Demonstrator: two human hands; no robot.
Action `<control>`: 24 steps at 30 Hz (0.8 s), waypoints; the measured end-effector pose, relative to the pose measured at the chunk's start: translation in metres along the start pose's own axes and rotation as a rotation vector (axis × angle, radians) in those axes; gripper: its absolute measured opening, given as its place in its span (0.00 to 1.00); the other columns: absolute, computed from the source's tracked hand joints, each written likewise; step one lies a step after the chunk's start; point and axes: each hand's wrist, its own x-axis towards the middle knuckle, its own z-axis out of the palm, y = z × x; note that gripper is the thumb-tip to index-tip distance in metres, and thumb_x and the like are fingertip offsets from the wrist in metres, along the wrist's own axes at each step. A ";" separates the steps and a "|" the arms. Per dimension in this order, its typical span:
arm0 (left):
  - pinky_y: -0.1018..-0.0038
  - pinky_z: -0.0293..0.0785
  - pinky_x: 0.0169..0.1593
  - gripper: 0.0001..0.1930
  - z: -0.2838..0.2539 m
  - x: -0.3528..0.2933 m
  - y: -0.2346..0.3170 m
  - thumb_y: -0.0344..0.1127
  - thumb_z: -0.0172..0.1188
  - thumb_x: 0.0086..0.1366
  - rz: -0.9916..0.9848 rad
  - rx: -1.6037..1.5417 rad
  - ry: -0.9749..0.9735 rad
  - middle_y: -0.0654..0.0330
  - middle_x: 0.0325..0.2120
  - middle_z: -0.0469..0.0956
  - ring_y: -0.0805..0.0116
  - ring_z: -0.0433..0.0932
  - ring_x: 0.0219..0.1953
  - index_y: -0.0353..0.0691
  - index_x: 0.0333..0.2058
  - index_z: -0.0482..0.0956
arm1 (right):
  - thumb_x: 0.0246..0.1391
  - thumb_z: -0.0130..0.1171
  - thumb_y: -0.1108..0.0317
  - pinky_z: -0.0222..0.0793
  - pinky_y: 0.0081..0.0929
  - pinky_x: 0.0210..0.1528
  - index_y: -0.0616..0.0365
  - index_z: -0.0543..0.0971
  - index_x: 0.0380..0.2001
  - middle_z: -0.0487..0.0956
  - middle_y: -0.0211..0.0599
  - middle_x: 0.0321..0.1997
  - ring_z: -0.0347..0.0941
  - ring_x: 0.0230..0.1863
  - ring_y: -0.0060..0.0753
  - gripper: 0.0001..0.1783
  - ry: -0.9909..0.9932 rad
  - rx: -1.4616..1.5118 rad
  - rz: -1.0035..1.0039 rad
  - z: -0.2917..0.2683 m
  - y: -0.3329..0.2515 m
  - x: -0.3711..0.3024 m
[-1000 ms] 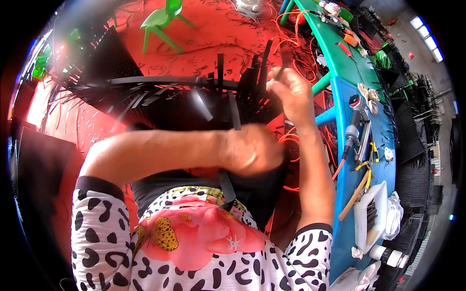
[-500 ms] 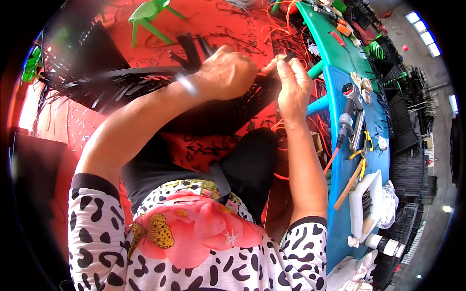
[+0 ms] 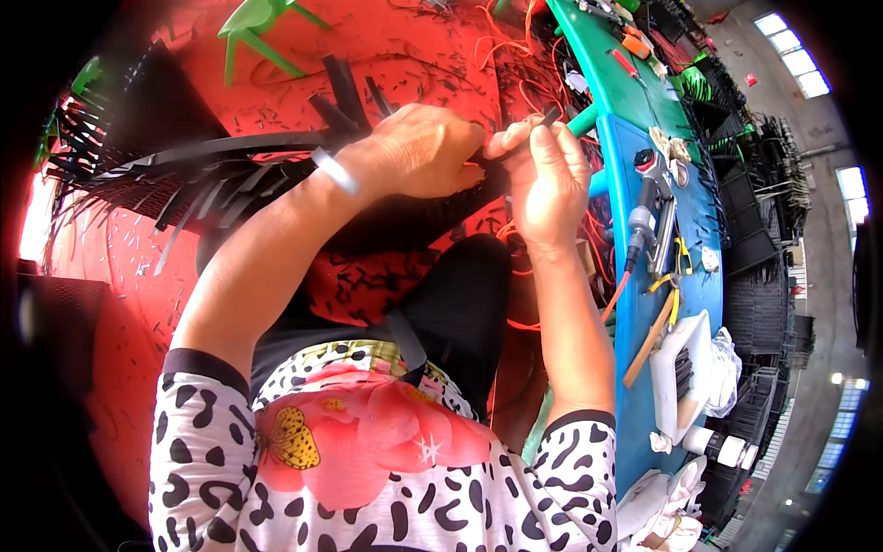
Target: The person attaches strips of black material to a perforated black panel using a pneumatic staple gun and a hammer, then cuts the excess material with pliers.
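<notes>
A dark woven piece (image 3: pixel 147 189) with many loose black strips lies across my lap and reaches out to the left. At its right end my left hand (image 3: pixel 418 152) is closed, knuckles up, at the piece's edge; its fingertips are mostly hidden. Close beside it, my right hand (image 3: pixel 547 184) pinches a flat black strip (image 3: pixel 551 117) between thumb and fingers, the strip's end poking out above. The two hands nearly touch. More wide black strips (image 3: pixel 342 87) stand up beyond my left wrist, which wears a pale band (image 3: pixel 334 171).
On the right stand a blue table (image 3: pixel 635 276) and a green table (image 3: pixel 598 64). The blue one bears a power tool (image 3: pixel 641 221), yellow-handled pliers (image 3: pixel 679 267) and a white tray (image 3: pixel 667 405). Orange hoses (image 3: pixel 524 55) and black scraps lie on the red floor near a green chair (image 3: pixel 248 28).
The view has shifted slightly, so tables and chair appear further left. My left hand sits slightly lower in the picture; both hands keep their closed grips close together.
</notes>
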 end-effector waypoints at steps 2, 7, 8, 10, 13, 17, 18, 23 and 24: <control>0.60 0.73 0.35 0.14 0.007 -0.001 -0.001 0.42 0.60 0.53 0.017 0.013 0.054 0.54 0.26 0.76 0.53 0.77 0.32 0.37 0.31 0.75 | 0.62 0.46 0.68 0.68 0.27 0.34 0.61 0.71 0.32 0.73 0.36 0.26 0.69 0.29 0.29 0.09 0.029 -0.013 -0.010 0.000 0.003 -0.002; 0.61 0.73 0.31 0.17 0.021 -0.013 0.006 0.47 0.60 0.54 0.046 0.038 0.234 0.55 0.24 0.76 0.55 0.77 0.29 0.38 0.29 0.74 | 0.62 0.46 0.69 0.64 0.25 0.29 0.60 0.68 0.28 0.68 0.32 0.22 0.64 0.23 0.27 0.09 0.077 0.207 0.073 0.004 -0.002 -0.004; 0.62 0.73 0.31 0.17 0.023 -0.016 0.009 0.48 0.60 0.54 0.042 0.034 0.272 0.55 0.23 0.76 0.55 0.77 0.28 0.38 0.29 0.74 | 0.62 0.46 0.69 0.63 0.25 0.28 0.60 0.68 0.28 0.68 0.32 0.22 0.64 0.23 0.26 0.09 0.027 0.182 0.093 0.003 -0.006 -0.005; 0.62 0.73 0.30 0.18 0.024 -0.021 0.015 0.49 0.60 0.54 0.060 0.037 0.289 0.56 0.22 0.75 0.56 0.77 0.27 0.38 0.29 0.74 | 0.61 0.47 0.70 0.62 0.24 0.27 0.60 0.68 0.28 0.67 0.32 0.22 0.63 0.23 0.26 0.08 0.037 0.137 0.106 0.009 -0.018 -0.010; 0.64 0.73 0.31 0.16 0.028 -0.029 0.020 0.46 0.61 0.54 0.070 0.059 0.327 0.57 0.21 0.75 0.57 0.77 0.27 0.38 0.28 0.73 | 0.62 0.47 0.69 0.62 0.23 0.27 0.61 0.68 0.28 0.67 0.32 0.22 0.62 0.23 0.24 0.09 0.008 0.140 0.124 0.004 -0.022 -0.014; 0.67 0.73 0.33 0.15 0.036 -0.032 0.024 0.45 0.60 0.54 0.111 0.098 0.358 0.59 0.20 0.74 0.59 0.77 0.26 0.38 0.27 0.73 | 0.61 0.47 0.71 0.63 0.20 0.27 0.63 0.70 0.30 0.68 0.31 0.22 0.64 0.22 0.23 0.07 0.002 0.022 0.102 0.012 -0.029 -0.018; 0.68 0.73 0.34 0.15 0.036 -0.033 0.025 0.45 0.60 0.54 0.107 0.107 0.372 0.59 0.20 0.73 0.59 0.77 0.26 0.39 0.27 0.73 | 0.61 0.47 0.71 0.63 0.20 0.27 0.63 0.70 0.30 0.68 0.31 0.22 0.64 0.22 0.23 0.07 0.003 0.021 0.104 0.013 -0.029 -0.018; 0.68 0.71 0.34 0.14 0.042 -0.037 0.027 0.45 0.59 0.55 0.130 0.119 0.425 0.60 0.21 0.73 0.61 0.76 0.25 0.40 0.26 0.72 | 0.60 0.50 0.70 0.67 0.19 0.37 0.65 0.75 0.30 0.77 0.34 0.27 0.71 0.29 0.20 0.09 -0.294 -0.422 0.097 0.012 -0.046 -0.007; 0.68 0.71 0.34 0.14 0.041 -0.038 0.029 0.46 0.59 0.55 0.131 0.133 0.429 0.60 0.21 0.73 0.61 0.76 0.25 0.40 0.26 0.72 | 0.59 0.49 0.70 0.68 0.20 0.40 0.65 0.76 0.32 0.77 0.35 0.29 0.72 0.32 0.21 0.09 -0.385 -0.460 0.044 0.005 -0.051 0.002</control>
